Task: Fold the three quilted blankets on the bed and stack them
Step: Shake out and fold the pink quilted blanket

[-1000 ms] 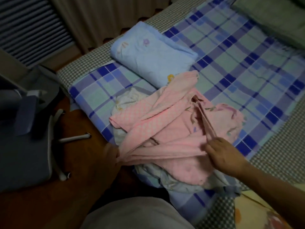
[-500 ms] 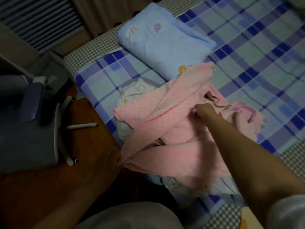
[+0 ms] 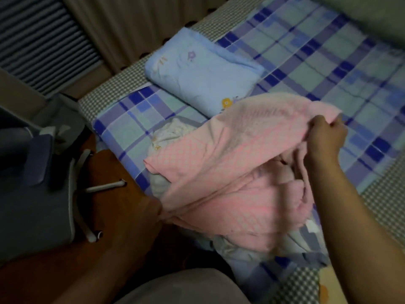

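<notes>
A pink quilted blanket [image 3: 236, 159] lies rumpled near the bed's front corner. My left hand [image 3: 151, 207] grips one bunched corner of it at the bed's edge. My right hand [image 3: 326, 137] pinches a far edge of the pink blanket and holds it lifted off the bed. Under the pink one lies a crumpled white and pale blue blanket [image 3: 173, 134], mostly hidden. A light blue blanket [image 3: 201, 73] sits folded farther back on the bed.
The bed carries a blue and green plaid sheet [image 3: 328, 62] over a grey checked cover [image 3: 105, 93]. A dark bag with white straps [image 3: 32, 194] lies on the brown floor at the left. A green cloth [image 3: 372, 16] sits at the far right.
My right hand has moved from the near side of the pink blanket to its far edge and lifted that edge up and away. My left hand has kept its grip.
</notes>
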